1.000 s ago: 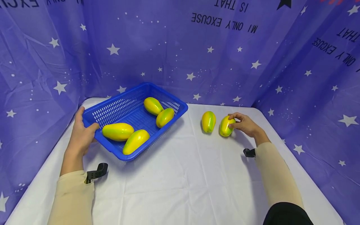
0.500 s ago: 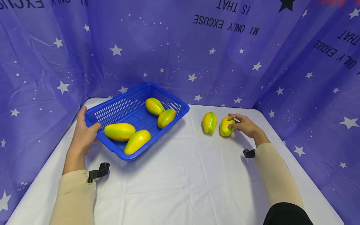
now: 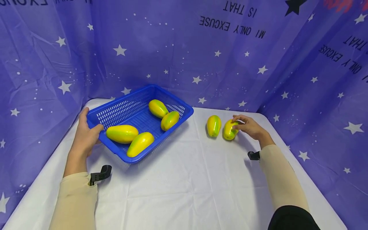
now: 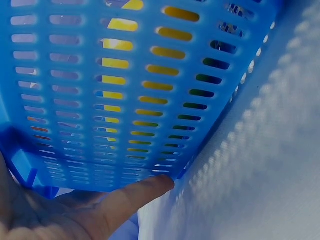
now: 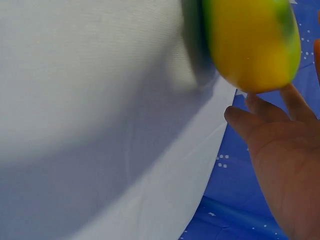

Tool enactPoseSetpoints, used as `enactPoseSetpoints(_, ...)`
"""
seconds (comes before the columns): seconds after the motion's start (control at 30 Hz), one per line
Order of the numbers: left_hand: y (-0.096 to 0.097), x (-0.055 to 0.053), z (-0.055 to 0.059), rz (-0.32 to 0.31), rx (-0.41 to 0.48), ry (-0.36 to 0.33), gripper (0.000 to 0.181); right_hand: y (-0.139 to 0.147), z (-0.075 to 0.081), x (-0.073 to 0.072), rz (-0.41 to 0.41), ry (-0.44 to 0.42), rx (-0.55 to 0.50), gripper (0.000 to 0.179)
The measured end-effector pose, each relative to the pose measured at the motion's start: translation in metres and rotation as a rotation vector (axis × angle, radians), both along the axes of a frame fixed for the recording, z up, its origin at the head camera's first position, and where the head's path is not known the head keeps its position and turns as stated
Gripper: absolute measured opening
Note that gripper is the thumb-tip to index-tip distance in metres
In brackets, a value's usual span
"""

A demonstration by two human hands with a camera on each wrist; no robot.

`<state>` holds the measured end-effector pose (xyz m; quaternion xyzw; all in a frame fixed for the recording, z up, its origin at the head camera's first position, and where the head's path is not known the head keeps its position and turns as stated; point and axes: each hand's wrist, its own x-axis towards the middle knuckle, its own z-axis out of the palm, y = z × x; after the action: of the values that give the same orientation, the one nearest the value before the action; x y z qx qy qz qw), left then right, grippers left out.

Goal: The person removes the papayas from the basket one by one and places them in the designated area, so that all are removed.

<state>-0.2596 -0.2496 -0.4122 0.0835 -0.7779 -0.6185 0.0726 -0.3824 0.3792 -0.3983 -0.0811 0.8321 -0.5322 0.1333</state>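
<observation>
Currently, left hand (image 3: 86, 135) has fingers clamped on the blue basket's (image 3: 123, 111) left end. Inside, near end: front fruit (image 3: 140, 144) and long fruit (image 3: 122, 134), yellow-green. On the white surface (image 3: 172, 179), right hand (image 3: 249, 126) has fingers pinching the outer fruit (image 3: 229, 130), loose fruit (image 3: 214, 126) just beside. Basket's far end: tilted fruit (image 3: 170, 121), then back fruit (image 3: 158, 108).

A holey blue basket (image 4: 89, 85) is touched by a finger (image 4: 142, 194) of the left hand (image 4: 65, 217). Through it, yellow shapes (image 4: 175, 34) can be seen. White cloth (image 4: 270, 165) is spread out beside it.
</observation>
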Motion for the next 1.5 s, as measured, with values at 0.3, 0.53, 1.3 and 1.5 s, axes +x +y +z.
enactPoseSetpoints(0.3, -0.002, -0.001, -0.001, 0.01, -0.003, -0.01, 0.076, -0.018, 0.039, -0.005, -0.02, 0.092, -0.051, 0.054)
enactPoseSetpoints(0.53, -0.003, -0.003, -0.004, 0.016, 0.001, 0.0, 0.076, -0.054, 0.081, -0.015, 0.082, 0.153, -0.201, 0.065)
enactPoseSetpoints(1.3, -0.004, -0.004, -0.01, 0.034, 0.007, 0.021, 0.08, -0.232, 0.124, -0.036, 0.375, 0.157, -0.243, 0.06)
enactPoseSetpoints(1.5, -0.002, 0.0, -0.001, 0.045, 0.02, 0.026, 0.08, -0.271, 0.122, -0.042, 0.424, 0.172, -0.25, 0.057)
